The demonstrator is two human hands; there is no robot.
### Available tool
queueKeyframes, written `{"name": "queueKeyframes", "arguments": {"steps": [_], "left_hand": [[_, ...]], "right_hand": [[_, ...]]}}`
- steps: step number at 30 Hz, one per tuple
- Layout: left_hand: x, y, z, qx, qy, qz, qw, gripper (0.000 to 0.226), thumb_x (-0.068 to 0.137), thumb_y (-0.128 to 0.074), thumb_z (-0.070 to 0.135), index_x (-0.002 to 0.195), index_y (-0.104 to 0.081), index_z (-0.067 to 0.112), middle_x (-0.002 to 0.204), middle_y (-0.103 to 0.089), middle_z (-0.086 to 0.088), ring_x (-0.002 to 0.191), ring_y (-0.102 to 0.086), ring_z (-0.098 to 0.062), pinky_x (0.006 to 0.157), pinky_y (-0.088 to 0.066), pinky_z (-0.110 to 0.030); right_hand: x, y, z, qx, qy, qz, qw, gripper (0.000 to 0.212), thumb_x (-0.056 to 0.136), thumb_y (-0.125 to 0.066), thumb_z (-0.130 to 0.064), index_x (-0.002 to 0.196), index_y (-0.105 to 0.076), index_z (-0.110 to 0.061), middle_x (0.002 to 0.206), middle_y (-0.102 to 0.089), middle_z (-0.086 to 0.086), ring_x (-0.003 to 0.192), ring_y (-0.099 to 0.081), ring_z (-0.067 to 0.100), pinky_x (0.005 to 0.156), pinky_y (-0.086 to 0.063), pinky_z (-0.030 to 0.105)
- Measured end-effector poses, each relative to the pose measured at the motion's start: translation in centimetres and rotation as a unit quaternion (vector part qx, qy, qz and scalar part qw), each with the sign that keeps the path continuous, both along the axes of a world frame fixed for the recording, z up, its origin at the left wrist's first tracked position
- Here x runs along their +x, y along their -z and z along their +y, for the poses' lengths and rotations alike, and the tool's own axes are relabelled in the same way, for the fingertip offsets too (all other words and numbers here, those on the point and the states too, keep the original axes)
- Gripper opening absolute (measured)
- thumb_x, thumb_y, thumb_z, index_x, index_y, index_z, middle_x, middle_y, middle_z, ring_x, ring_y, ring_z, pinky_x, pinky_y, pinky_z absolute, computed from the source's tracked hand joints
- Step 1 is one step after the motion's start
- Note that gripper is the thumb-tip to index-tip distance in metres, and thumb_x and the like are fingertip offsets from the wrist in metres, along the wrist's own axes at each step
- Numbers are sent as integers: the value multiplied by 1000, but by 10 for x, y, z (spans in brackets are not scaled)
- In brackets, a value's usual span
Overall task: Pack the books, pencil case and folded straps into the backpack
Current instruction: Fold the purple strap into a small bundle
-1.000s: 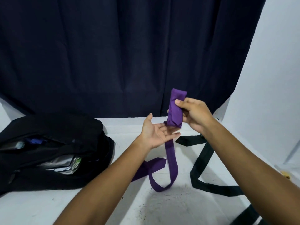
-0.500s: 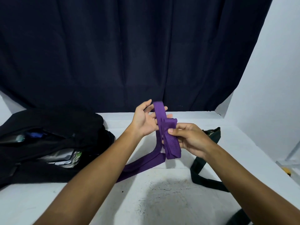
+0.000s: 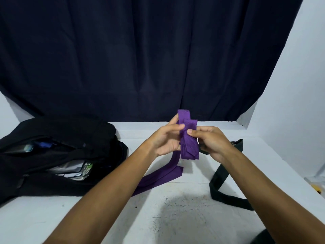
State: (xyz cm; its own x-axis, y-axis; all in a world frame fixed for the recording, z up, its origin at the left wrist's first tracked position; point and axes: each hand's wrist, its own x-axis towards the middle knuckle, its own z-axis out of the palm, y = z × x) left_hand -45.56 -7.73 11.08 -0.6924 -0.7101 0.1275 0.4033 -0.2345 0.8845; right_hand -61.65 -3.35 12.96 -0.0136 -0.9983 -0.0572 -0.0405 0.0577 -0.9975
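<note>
I see my left hand [image 3: 164, 138] and right hand [image 3: 212, 140] pinching the upright purple strap [image 3: 189, 138]; the backpack [image 3: 58, 155] lies left, nearer my left hand.

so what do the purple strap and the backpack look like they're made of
Purple strap: apparently woven fabric webbing, matte, with fine diagonal ribbing; it folds flat between both hands. Backpack: seemingly soft black cloth, dull finish, slumped and creased on the table; the exact fibre can't be told.
</note>
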Motion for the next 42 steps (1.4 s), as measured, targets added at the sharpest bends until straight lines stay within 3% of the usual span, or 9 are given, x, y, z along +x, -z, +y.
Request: {"name": "queueKeyframes", "arguments": {"steps": [5, 10, 13, 23, 27, 30, 34, 38, 42], "left_hand": [[-3, 3, 3, -52, -46, -66, 995, 94, 72, -60, -12, 147, -32, 38, 111, -57, -15, 90, -65, -24, 77, -58, -42], [-3, 4, 7, -70, -50, -90, 992, 108, 68, -58, -19, 151, -23, 40, 120, -54, -17, 94, -62, -28, 82, -56, -43], [0, 5, 7, -70, -61, -96, 991, 108, 67, -58, -20, 151, -23, 40, 118, -59, -12, 97, -59, -32, 93, -47, -59], [3, 1, 17, -91, -54, -136, 985, 93, 74, -65, -18, 142, -35, 38, 92, -70, -1, 80, -69, -15, 75, -57, -37], [6, -16, 18, -125, -307, -188, 925, 14, 94, -62, 26, 97, -65, 12, 87, -71, -9, 79, -66, -22, 73, -53, -36], [7, -28, 5, -149, -459, -106, 869, 30, 101, -48, 20, 78, -66, 13, 89, -71, -9, 82, -64, -18, 78, -50, -34], [-2, -38, -2, -196, -369, -91, 904, 37, 105, -34, 21, 101, -70, 12, 109, -72, -4, 111, -64, -15, 102, -45, -34], [-18, -32, 0, -149, -311, -56, 937, 46, 106, -29, 31, 94, -70, 11, 81, -72, 0, 84, -67, -15, 81, -53, -28], [-26, -22, 7, -110, -276, -57, 953, 47, 104, -31, 39, 89, -65, 11, 72, -69, -1, 68, -63, -15, 66, -51, -26]], "right_hand": [[5, -1, 0, -9, 19, -5, 1000, 9, 83, -73, -13, 77, -68, -7, 46, -56, -10, 39, -45, 1, 49, -30, 22], [8, 1, -1, -2, 50, -24, 998, 35, 72, -83, -10, 99, -60, -10, 81, -72, 7, 64, -64, 17, 67, -50, 36], [5, -1, -2, 7, 18, -72, 997, 47, 73, -82, -12, 114, -58, -9, 98, -74, 14, 82, -71, 24, 74, -58, 38], [8, -8, -3, -17, -23, -61, 998, 13, 84, -70, -8, 97, -73, -5, 92, -74, 13, 79, -69, 20, 67, -54, 30], [5, -20, -1, -45, -20, -27, 998, 4, 85, -69, -7, 84, -72, -10, 75, -71, 1, 68, -64, 12, 60, -52, 21], [1, -34, 3, -83, -15, 27, 996, 3, 83, -72, -6, 82, -73, -9, 74, -69, 0, 69, -62, 10, 66, -51, 22], [5, -52, 10, -171, -13, 100, 980, 10, 78, -75, -3, 80, -74, -13, 65, -70, -10, 62, -62, -3, 60, -45, 8], [2, -67, 13, -235, -16, 104, 966, 13, 77, -76, -1, 82, -75, -12, 68, -70, -12, 67, -66, 1, 64, -50, 13], [-2, -74, 7, -184, -2, 29, 983, 5, 82, -73, -7, 86, -74, -9, 77, -72, 2, 70, -67, 12, 65, -55, 21]]}}
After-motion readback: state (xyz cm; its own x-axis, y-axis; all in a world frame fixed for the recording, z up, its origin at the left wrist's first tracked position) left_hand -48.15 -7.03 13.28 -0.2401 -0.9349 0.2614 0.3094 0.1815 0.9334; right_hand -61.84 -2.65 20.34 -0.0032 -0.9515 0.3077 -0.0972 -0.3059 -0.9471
